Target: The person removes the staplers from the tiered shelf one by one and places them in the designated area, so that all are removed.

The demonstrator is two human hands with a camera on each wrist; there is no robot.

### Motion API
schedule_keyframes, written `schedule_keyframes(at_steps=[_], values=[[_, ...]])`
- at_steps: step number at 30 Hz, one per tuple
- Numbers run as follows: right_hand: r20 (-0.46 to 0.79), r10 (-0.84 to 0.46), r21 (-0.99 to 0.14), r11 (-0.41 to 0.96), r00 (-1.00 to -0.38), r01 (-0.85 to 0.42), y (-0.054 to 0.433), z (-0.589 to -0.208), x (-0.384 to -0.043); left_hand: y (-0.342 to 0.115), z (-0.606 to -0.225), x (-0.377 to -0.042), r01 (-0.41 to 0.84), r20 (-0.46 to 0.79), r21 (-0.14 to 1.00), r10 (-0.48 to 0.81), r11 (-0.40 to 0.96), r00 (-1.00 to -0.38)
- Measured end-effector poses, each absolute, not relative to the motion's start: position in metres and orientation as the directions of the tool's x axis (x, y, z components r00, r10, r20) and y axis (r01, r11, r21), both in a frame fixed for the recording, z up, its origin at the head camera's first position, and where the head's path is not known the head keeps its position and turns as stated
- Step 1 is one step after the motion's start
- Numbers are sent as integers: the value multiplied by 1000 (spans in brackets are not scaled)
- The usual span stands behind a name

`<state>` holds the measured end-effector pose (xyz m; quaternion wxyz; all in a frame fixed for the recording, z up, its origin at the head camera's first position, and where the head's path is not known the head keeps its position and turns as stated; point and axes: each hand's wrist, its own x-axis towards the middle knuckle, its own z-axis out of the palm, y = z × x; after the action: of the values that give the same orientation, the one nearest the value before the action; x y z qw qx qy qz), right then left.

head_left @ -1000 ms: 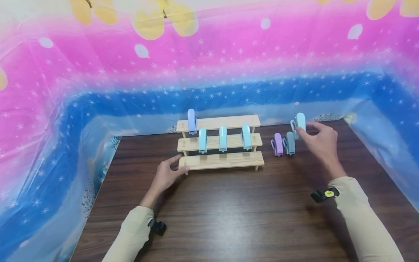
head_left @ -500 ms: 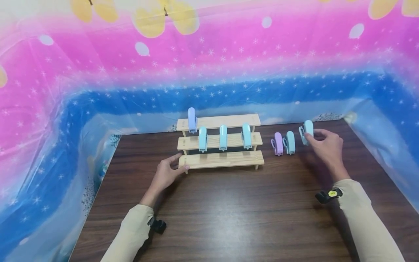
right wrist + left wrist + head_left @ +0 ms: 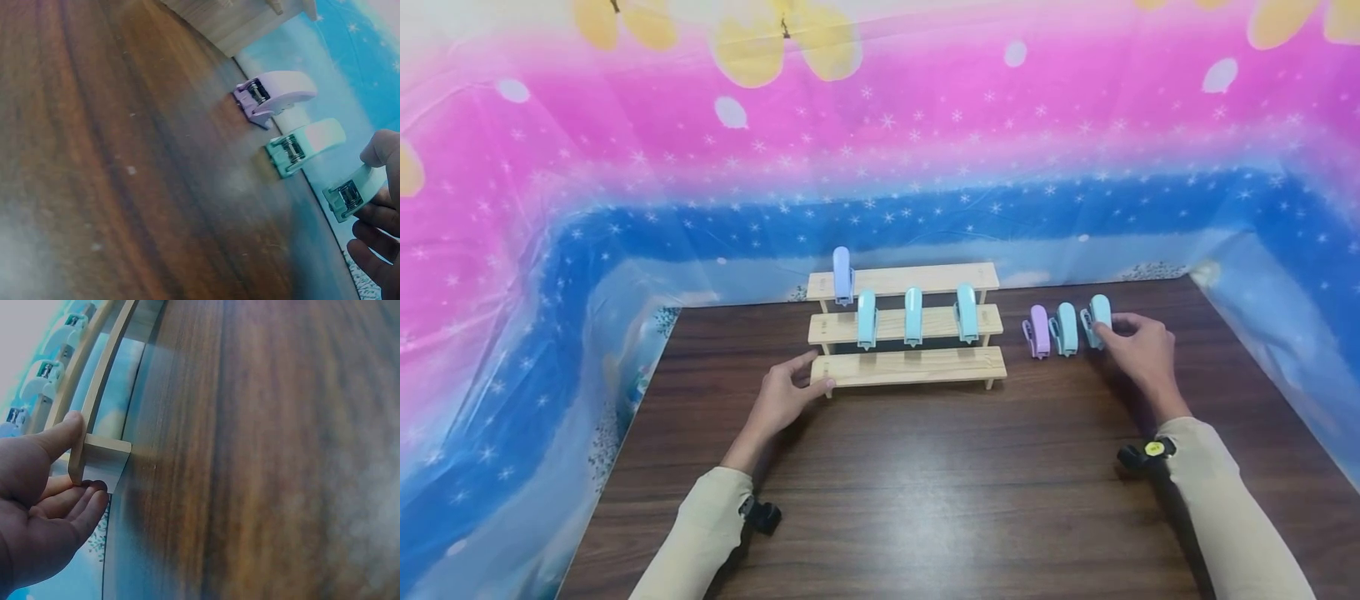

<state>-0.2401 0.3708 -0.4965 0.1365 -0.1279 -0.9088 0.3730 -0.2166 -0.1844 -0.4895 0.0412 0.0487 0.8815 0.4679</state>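
Note:
In the head view my right hand (image 3: pixel 1141 354) pinches a mint-green stapler (image 3: pixel 1099 321) between thumb and fingers, at the right end of a short row. Left of it on the table stand another mint-green stapler (image 3: pixel 1066 329) and a purple stapler (image 3: pixel 1038 332). My left hand (image 3: pixel 784 393) grips the left end of a three-step wooden rack (image 3: pixel 917 367); the left wrist view has the thumb (image 3: pixel 67 430) on one side of the board and the fingers on the other. Several light-blue staplers (image 3: pixel 913 317) stand on the middle step. One periwinkle stapler (image 3: pixel 842 275) stands on the top step's left.
The dark wood-grain table (image 3: pixel 910 483) stretches in front of the rack. A pink and blue patterned cloth (image 3: pixel 880 125) hangs behind and along both sides. Black straps with small devices sit on both wrists.
My right hand first moved right with the mint-green stapler, then came down and slightly back left beside the other two. My left hand stays on the rack.

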Motion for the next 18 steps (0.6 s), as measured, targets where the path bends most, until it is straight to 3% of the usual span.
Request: schedule_keyframes(at_steps=[18], values=[[117,308,-700,700,-944,142,372,-511,-242,-184,-489,-216,40,-28,825,111,563,-993]])
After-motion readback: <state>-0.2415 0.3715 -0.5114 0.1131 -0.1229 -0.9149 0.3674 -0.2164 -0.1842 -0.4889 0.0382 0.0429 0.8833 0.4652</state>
